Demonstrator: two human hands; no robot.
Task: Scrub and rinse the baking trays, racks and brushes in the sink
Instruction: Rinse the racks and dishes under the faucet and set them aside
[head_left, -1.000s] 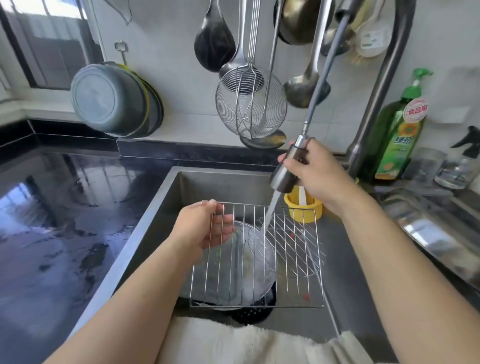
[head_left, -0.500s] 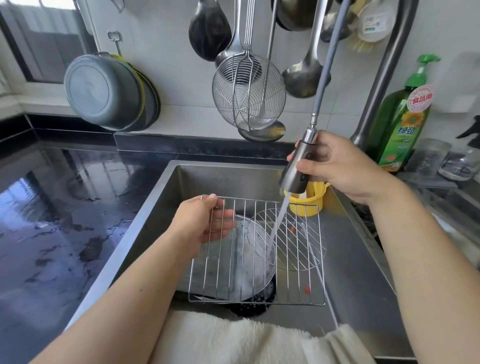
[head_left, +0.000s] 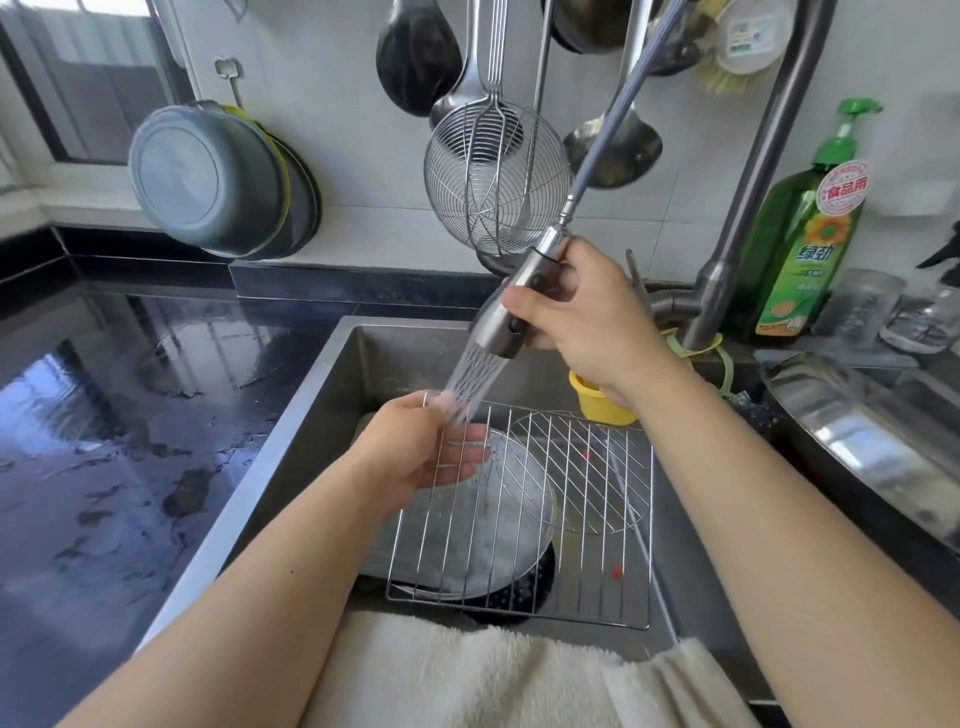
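Rack (head_left: 545, 519) mid-rinse over sink (head_left: 311, 415); left hand (head_left: 415, 447) grips far-left corner, right hand (head_left: 587, 312) fingers wrapped round sprayer (head_left: 519, 296). Round tray (head_left: 467, 545) beneath apparently awaits rinsing; brushes not identifiable.

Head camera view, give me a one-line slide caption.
Left hand holds a wire rack over the sink while right hand sprays it.

two hands (head_left: 415, 452), one wire rack (head_left: 545, 519), one sprayer (head_left: 511, 312), one soap bottle (head_left: 800, 244).
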